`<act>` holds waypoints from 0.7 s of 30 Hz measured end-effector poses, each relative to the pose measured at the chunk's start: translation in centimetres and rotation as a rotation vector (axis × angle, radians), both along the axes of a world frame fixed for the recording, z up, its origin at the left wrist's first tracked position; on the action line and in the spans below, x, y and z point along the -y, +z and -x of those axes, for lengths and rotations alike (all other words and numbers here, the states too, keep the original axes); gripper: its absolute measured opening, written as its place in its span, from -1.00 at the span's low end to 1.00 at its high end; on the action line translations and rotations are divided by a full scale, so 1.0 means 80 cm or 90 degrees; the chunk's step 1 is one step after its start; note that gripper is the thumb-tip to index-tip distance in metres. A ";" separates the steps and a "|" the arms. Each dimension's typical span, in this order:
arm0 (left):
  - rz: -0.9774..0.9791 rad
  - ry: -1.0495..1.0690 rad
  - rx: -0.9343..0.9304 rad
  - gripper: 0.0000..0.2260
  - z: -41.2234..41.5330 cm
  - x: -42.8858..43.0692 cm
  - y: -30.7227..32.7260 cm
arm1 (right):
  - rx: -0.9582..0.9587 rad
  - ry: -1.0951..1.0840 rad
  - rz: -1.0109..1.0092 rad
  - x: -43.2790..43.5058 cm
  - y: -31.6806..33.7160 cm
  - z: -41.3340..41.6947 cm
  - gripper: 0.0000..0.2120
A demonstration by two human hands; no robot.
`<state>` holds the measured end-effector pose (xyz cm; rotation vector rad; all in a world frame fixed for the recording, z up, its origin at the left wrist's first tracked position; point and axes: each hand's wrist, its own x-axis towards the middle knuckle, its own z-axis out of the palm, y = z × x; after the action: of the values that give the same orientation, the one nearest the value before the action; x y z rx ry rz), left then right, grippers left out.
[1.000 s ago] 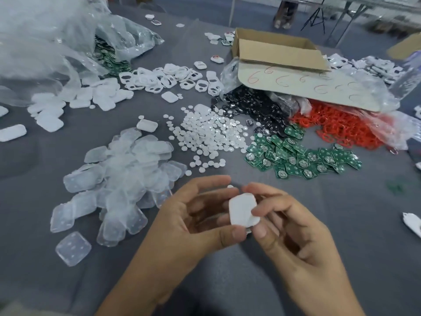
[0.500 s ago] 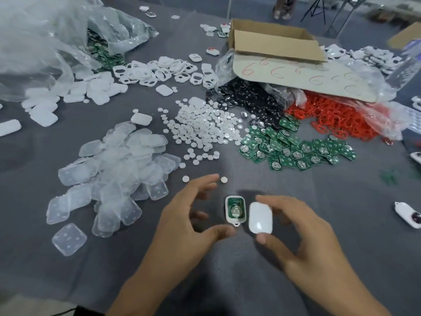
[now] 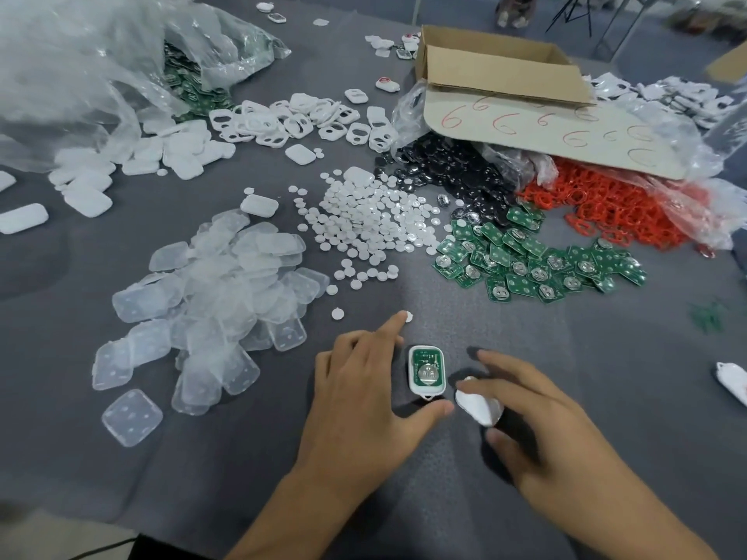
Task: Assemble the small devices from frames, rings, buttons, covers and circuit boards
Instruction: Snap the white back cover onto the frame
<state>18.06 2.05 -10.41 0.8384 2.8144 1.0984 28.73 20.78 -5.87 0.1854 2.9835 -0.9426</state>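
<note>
A half-built device (image 3: 426, 371), a white frame with a green circuit board and coin cell facing up, lies on the grey cloth between my hands. My left hand (image 3: 364, 394) hovers spread just left of it. Its index fingertip reaches a loose white button (image 3: 408, 316), and its thumb lies below the device. My right hand (image 3: 537, 422) pinches a white cover (image 3: 477, 406), tilted on edge, just right of the device.
Piles fan out behind: translucent covers (image 3: 210, 301), white buttons (image 3: 364, 224), green circuit boards (image 3: 537, 264), red rings (image 3: 606, 212), black discs (image 3: 448, 171), white frames (image 3: 291, 123). A cardboard box (image 3: 497, 70) stands at the back; a plastic bag (image 3: 81, 66) at far left.
Both hands held the device together, then set it down open with the cover beside it. Now my left index finger has stretched to the loose button and my right hand has tipped the cover up.
</note>
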 end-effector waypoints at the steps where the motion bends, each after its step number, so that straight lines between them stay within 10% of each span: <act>1: 0.009 0.004 -0.007 -0.12 0.000 -0.001 0.001 | -0.002 -0.025 0.006 0.003 0.000 0.002 -0.50; 21: -0.080 0.061 0.025 -0.46 0.006 -0.002 -0.010 | 0.012 0.014 -0.107 -0.005 0.017 0.049 -0.61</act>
<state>17.61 2.22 -11.19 0.6859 2.8043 1.3014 24.83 21.21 -4.47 0.1611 3.0390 -0.6837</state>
